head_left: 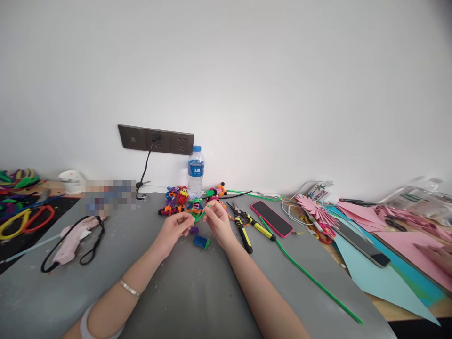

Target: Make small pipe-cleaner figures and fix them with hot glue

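Observation:
My left hand (178, 228) and my right hand (219, 223) meet above the grey mat, fingers pinched. Between them is a small green pipe cleaner (199, 216), with a bit of orange at the left fingertips. Its exact shape is too small to make out. Below the hands lie a blue roll with green ends (201, 242) and a small purple piece (194, 230). Just behind stand several colourful fuzzy figures (182, 194), partly hidden by my fingers. To the right of my right hand are yellow-and-black-handled pliers (261, 228) and a similar-handled cutting tool (243, 235).
A water bottle (196, 174) stands by the wall. A pink glue gun (70, 242) with black cord lies left. Rightward are a pink-cased phone (271, 219), a long green pipe cleaner (310, 273) and coloured paper (381, 282). Another person's hand (438, 256) rests on pink paper.

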### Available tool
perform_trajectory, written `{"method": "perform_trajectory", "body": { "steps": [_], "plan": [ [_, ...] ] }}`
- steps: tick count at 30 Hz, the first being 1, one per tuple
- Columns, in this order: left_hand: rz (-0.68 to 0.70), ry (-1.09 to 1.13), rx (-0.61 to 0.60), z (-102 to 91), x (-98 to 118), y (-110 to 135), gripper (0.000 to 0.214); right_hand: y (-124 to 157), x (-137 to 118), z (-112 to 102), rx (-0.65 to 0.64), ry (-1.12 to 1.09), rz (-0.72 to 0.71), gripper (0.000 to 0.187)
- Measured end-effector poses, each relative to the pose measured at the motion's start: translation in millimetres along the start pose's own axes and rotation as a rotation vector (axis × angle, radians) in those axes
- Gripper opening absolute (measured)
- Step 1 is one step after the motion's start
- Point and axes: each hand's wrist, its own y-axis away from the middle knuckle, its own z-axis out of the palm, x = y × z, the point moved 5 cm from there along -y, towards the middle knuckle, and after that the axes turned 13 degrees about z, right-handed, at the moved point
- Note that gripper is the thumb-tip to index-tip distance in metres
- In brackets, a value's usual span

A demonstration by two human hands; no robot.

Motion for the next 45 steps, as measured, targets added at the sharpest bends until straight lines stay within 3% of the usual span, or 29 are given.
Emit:
{"method": "perform_trajectory", "body": {
  "steps": [4, 9, 12, 16, 21, 28, 34, 38, 45],
  "plan": [
    [0.046, -0.145, -0.146, 6.7, 5.3, 1.3, 0.028, 0.8, 0.7, 1.9, 0.008, 0.061, 0.004, 0.025],
    [0.161, -0.318, -0.321, 10.8, 5.1, 1.0, 0.022, 3.4, 3.7, 10.2, -0.083, 0.204, 0.013, 0.025],
    [0.156, -0.305, -0.248, 7.4, 4.5, -0.7, 0.024, 2.0, 4.2, 5.9, -0.055, 0.149, 0.014, 0.024],
    [0.064, -0.168, 0.0, -2.7, 4.9, -2.4, 0.034, -0.9, 1.3, -4.7, 0.037, 0.009, -0.007, 0.023],
    [0.017, -0.041, 0.155, -9.1, 4.5, -2.9, 0.043, -0.8, 1.0, -2.0, 0.018, 0.041, 0.004, 0.024],
    [0.045, -0.043, 0.13, -10.2, 2.5, -3.4, 0.039, 0.9, 1.6, 5.2, -0.035, 0.11, 0.006, 0.027],
    [0.057, -0.062, 0.043, -4.2, -0.1, -3.1, 0.036, 0.5, 0.6, 3.1, -0.025, 0.029, 0.029, 0.027],
    [0.014, 0.015, 0.042, -1.4, -0.3, -2.1, 0.04, 0.6, 0.6, 3.8, -0.087, -0.01, 0.055, 0.027],
    [-0.011, 0.159, -0.1, 8.8, 7.5, 3.0, 0.033, 3.4, 3.0, 11.0, -0.196, -0.068, 0.155, 0.028]
  ]
}}
